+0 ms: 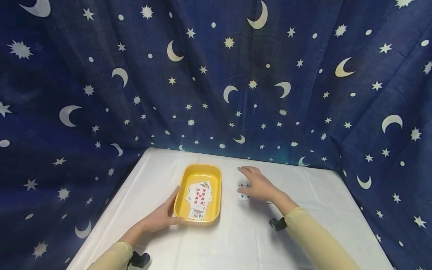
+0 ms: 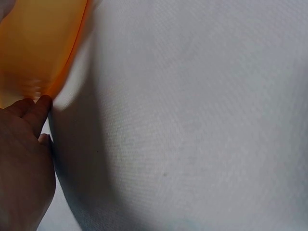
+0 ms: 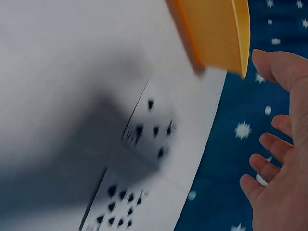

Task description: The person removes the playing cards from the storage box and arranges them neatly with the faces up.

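Observation:
My left hand [image 1: 160,215] holds the near left corner of a yellow tray [image 1: 218,198]. Its thumb lies along the front wall and its fingers against the left side. In the left wrist view, fingertips [image 2: 43,103] press the tray's wall. Inside the tray is a loose pile of playing cards, a red hearts card [image 1: 199,195] on top and a face card [image 1: 196,214] below it. My right hand [image 1: 258,185] hovers over spades cards [image 1: 243,195] right of the tray, partly covering them. In the right wrist view its fingers are spread, grasping nothing, near two spades cards [image 3: 154,120].
A white cloth covers the table [image 1: 233,240]. Behind and beside it hangs a dark blue curtain [image 1: 209,90] with moons and stars. Each wrist bears a black strapped device [image 1: 278,224].

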### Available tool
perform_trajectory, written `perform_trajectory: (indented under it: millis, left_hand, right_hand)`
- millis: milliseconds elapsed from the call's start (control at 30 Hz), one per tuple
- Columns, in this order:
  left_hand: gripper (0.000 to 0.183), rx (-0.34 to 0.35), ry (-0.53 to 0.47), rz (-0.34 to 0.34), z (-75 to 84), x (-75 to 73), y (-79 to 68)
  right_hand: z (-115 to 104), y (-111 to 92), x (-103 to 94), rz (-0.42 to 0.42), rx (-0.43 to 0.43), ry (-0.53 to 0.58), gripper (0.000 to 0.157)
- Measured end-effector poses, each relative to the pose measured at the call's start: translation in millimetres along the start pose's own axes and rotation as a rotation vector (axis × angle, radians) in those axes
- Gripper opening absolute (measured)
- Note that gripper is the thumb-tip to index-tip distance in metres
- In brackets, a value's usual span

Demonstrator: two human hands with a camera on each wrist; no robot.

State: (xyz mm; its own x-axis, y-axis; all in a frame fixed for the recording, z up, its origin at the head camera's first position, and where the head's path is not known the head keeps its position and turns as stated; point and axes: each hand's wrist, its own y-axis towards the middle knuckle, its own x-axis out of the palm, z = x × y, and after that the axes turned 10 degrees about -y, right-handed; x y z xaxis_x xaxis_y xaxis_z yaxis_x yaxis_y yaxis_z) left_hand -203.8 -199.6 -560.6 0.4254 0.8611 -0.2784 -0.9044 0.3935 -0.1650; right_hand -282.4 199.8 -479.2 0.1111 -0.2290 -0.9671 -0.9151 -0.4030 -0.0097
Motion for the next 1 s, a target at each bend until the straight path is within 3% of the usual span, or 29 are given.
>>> perform_trajectory:
  millis: [500,1000]
  left_hand:
    - [0.127,-0.008,0.004,0.013,0.2,0.2,-0.4]
    - [0.127,-0.009,0.004,0.011,3.3,0.6,-1.7]
  right_hand:
    - [-74.0,30.2,16.6,-0.054,-0.163,-0.018,0.092]
    - [-100.0,51.6,33.4,-0.126,-0.27,-0.21,0.087]
